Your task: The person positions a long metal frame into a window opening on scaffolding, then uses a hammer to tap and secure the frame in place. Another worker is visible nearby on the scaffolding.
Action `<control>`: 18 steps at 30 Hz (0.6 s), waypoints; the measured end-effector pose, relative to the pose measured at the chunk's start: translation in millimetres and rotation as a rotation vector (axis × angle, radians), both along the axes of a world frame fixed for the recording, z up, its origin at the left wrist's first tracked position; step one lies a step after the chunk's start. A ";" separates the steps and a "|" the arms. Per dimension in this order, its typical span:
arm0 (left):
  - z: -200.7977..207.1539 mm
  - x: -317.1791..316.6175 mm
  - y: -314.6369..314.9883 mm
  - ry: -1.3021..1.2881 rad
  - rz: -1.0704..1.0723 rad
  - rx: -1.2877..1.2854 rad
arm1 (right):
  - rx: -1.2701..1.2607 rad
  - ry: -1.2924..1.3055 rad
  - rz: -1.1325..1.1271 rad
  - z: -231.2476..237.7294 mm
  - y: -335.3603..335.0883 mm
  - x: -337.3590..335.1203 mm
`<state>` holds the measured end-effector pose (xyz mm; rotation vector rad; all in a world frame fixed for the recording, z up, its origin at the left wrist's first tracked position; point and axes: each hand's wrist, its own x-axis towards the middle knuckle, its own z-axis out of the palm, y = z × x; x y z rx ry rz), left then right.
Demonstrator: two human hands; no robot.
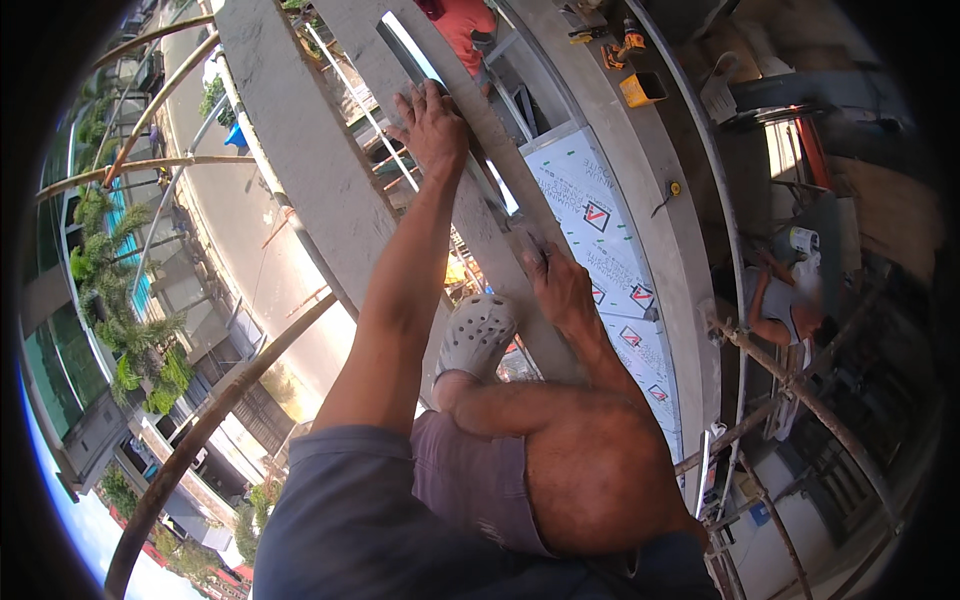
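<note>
My left hand (432,128) lies with its fingers spread on a grey plank (480,232), next to a long shiny metal strip (412,48) that runs under or beside the palm. Nearer to me, my right hand (566,292) is closed at the edge of the neighbouring plank (505,140). A small greyish piece shows at its fingertips, but I cannot make out what it is. Between my arms, a grey perforated clog (480,333) on my foot rests on the planks. Gaps between the boards show poles and ground below.
Right of the planks, a film-covered panel (590,185) adjoins a concrete ledge (655,150) bearing a drill (628,42), a yellow box (641,90) and a tape measure (675,188). Scaffold poles (215,425) surround me. One person wears red (462,32); another (780,300) is at right. A street (215,200) lies below.
</note>
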<state>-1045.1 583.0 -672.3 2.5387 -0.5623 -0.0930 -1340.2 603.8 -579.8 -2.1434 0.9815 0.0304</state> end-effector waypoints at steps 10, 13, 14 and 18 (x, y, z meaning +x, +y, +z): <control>4.0 -0.4 -8.2 0.024 -0.025 -0.015 | 0.027 0.025 -0.043 10.1 13.9 -26.5; -7.2 -14.7 17.7 -0.003 -0.029 0.014 | 0.064 0.005 -0.050 1.3 29.4 -46.4; -8.2 -39.4 11.8 0.027 -0.049 -0.007 | 0.072 0.050 -0.087 3.1 26.6 -61.5; 0.3 -48.9 7.3 0.108 -0.043 -0.016 | 0.101 0.099 -0.101 3.2 24.0 -81.1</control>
